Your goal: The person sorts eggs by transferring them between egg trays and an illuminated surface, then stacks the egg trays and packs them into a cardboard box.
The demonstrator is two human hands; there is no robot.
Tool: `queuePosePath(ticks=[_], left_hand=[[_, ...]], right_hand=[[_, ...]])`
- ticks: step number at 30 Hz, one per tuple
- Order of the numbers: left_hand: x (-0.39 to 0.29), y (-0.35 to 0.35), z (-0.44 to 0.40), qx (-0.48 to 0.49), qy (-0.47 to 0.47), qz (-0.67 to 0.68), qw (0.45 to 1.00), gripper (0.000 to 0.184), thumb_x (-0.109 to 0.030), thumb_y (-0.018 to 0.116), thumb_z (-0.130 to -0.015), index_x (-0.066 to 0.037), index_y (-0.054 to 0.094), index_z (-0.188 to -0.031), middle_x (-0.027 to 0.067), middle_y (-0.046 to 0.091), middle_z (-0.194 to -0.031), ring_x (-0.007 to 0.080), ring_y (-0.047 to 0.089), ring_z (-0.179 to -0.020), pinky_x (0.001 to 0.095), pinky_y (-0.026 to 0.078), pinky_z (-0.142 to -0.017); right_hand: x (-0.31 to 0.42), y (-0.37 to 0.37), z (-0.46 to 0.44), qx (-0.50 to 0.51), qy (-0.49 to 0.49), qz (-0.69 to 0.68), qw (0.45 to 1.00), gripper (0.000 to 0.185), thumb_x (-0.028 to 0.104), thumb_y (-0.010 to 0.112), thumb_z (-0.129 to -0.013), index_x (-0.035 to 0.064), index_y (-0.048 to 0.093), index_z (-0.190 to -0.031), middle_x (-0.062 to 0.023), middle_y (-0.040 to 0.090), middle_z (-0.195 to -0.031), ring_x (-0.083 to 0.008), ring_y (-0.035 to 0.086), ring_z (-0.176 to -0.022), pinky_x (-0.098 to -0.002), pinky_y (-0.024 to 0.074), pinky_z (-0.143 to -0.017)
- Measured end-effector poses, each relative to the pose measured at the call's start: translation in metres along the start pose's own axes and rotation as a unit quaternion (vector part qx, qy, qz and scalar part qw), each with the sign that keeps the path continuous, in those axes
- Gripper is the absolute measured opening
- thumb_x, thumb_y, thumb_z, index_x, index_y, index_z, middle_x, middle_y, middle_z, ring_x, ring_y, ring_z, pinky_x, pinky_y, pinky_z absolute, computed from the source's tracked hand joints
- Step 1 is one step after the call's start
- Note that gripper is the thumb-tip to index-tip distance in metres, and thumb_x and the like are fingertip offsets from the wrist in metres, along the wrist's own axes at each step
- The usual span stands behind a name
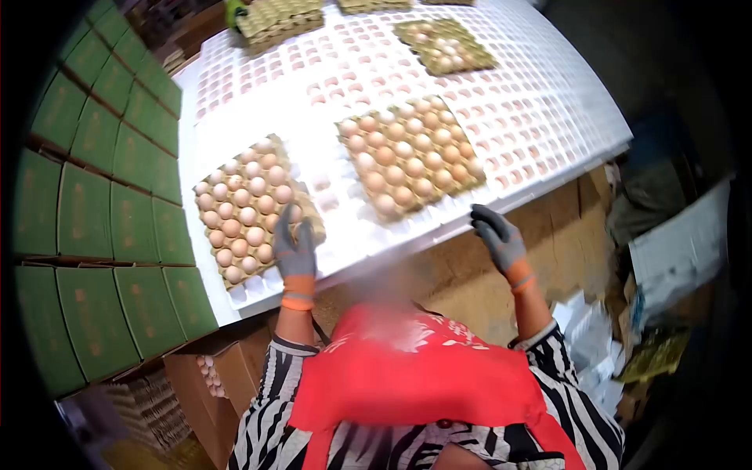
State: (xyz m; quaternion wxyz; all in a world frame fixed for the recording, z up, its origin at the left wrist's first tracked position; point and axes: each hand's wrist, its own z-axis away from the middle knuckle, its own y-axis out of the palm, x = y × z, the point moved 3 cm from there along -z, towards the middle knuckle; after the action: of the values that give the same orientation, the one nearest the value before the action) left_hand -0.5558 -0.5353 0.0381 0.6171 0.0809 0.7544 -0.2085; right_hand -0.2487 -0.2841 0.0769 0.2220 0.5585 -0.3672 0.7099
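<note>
My left hand [296,247], in a grey and orange glove, is at the right edge of a tray of eggs [247,207], its fingers apart over the tray's rim near the last eggs. A second egg tray [411,157] lies flat on the white table to the right, filled with brown and pale eggs. My right hand [501,241], gloved the same way, hovers off the table's front edge, below that tray's right corner, with fingers spread and nothing in them.
Green boxes [86,313] are stacked along the left. Farther back on the white table [345,251] lie a partly filled tray [445,47] and stacked trays [280,23]. An open carton [243,364] stands below left; white scraps [583,345] lie at the right.
</note>
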Motion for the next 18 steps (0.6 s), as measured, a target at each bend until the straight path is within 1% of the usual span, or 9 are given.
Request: queuePosePath(ticks=[1,5,7,8,10,12,15,17,18], left_hand=[[-0.006,-0.020,-0.021,-0.069,0.074,-0.071,0.992,0.048,-0.011,0.063,-0.097,0.006,0.048,-0.139,0.0164,0.053,-0.141,0.0250,0.051,-0.128,0.0358,0.039,-0.109],[0.052,-0.125,-0.081,-0.265,0.045,-0.138,0.953,0.054,-0.016,0.064,-0.097,0.005,0.043,-0.143,0.0215,0.044,-0.149,0.0307,0.041,-0.138,0.0415,0.034,-0.114],[0.077,-0.174,-0.089,-0.260,-0.068,-0.374,0.887,0.058,-0.022,0.063,-0.097,0.004,0.042,-0.145,0.0241,0.040,-0.152,0.0347,0.040,-0.139,0.0435,0.033,-0.114],[0.118,-0.205,-0.092,-0.292,-0.047,-0.348,0.890,0.053,-0.027,0.062,-0.098,0.004,0.049,-0.140,0.0257,0.051,-0.142,0.0376,0.052,-0.128,0.0452,0.041,-0.108],[0.201,-0.269,-0.086,-0.165,-0.164,-0.363,0.902,0.048,-0.029,0.062,-0.097,0.005,0.054,-0.131,0.0183,0.060,-0.126,0.0308,0.059,-0.114,0.0385,0.047,-0.100],[0.190,-0.259,-0.076,-0.124,-0.305,-0.152,0.932,0.039,-0.033,0.056,-0.100,0.001,0.062,-0.120,0.0097,0.067,-0.106,0.0213,0.066,-0.094,0.0336,0.054,-0.087],[0.145,-0.230,-0.065,-0.128,-0.281,-0.060,0.949,0.037,-0.033,0.051,-0.101,-0.005,0.064,-0.121,0.0087,0.067,-0.113,0.0187,0.064,-0.099,0.0367,0.056,-0.082],[0.179,-0.257,-0.058,-0.107,-0.323,-0.142,0.929,0.041,-0.037,0.052,-0.101,-0.005,0.064,-0.123,0.0090,0.066,-0.116,0.0193,0.064,-0.102,0.0378,0.056,-0.083],[0.178,-0.255,-0.064,-0.113,-0.329,-0.152,0.925,0.042,-0.038,0.053,-0.100,-0.005,0.064,-0.123,0.0090,0.067,-0.114,0.0185,0.064,-0.099,0.0370,0.055,-0.080]], right_hand=[[0.003,-0.005,-0.018,-0.012,0.000,-0.018,1.000,0.036,0.007,0.061,-0.096,-0.0034,0.060,-0.131,-0.0108,0.067,-0.121,-0.0162,0.062,-0.110,-0.0290,0.0483,-0.097],[-0.011,-0.010,-0.096,-0.008,0.003,-0.050,0.999,0.036,0.014,0.056,-0.101,0.0003,0.059,-0.134,-0.0104,0.067,-0.120,-0.0171,0.066,-0.105,-0.0298,0.0530,-0.087],[0.017,0.019,-0.122,0.030,0.012,-0.033,0.999,0.037,0.014,0.054,-0.101,0.0004,0.057,-0.136,-0.0106,0.067,-0.119,-0.0153,0.067,-0.100,-0.0279,0.0537,-0.085],[0.027,0.039,-0.132,0.068,0.019,-0.046,0.996,0.038,0.013,0.054,-0.101,0.0005,0.056,-0.137,-0.0104,0.067,-0.119,-0.0147,0.067,-0.099,-0.0278,0.0537,-0.086],[0.032,0.090,-0.149,0.165,0.025,-0.058,0.984,0.041,0.012,0.055,-0.100,0.0006,0.054,-0.139,-0.0100,0.068,-0.118,-0.0133,0.066,-0.099,-0.0271,0.0537,-0.086],[0.035,0.152,-0.154,0.274,0.017,-0.082,0.958,0.043,0.013,0.056,-0.099,0.0005,0.052,-0.141,-0.0112,0.067,-0.120,-0.0141,0.065,-0.103,-0.0285,0.0532,-0.089],[0.039,0.247,-0.155,0.357,-0.058,-0.027,0.932,0.061,0.032,0.061,-0.097,0.0015,0.043,-0.146,-0.0193,0.062,-0.132,-0.0292,0.061,-0.120,-0.0361,0.0471,-0.101],[0.021,0.301,-0.164,0.349,0.009,-0.024,0.937,0.073,0.038,0.064,-0.094,0.0012,0.035,-0.150,-0.0255,0.057,-0.137,-0.0365,0.058,-0.123,-0.0403,0.0451,-0.104],[0.005,0.322,-0.170,0.371,-0.087,0.057,0.923,0.077,0.035,0.065,-0.093,-0.0004,0.030,-0.152,-0.0251,0.054,-0.139,-0.0325,0.057,-0.124,-0.0395,0.0450,-0.104]])
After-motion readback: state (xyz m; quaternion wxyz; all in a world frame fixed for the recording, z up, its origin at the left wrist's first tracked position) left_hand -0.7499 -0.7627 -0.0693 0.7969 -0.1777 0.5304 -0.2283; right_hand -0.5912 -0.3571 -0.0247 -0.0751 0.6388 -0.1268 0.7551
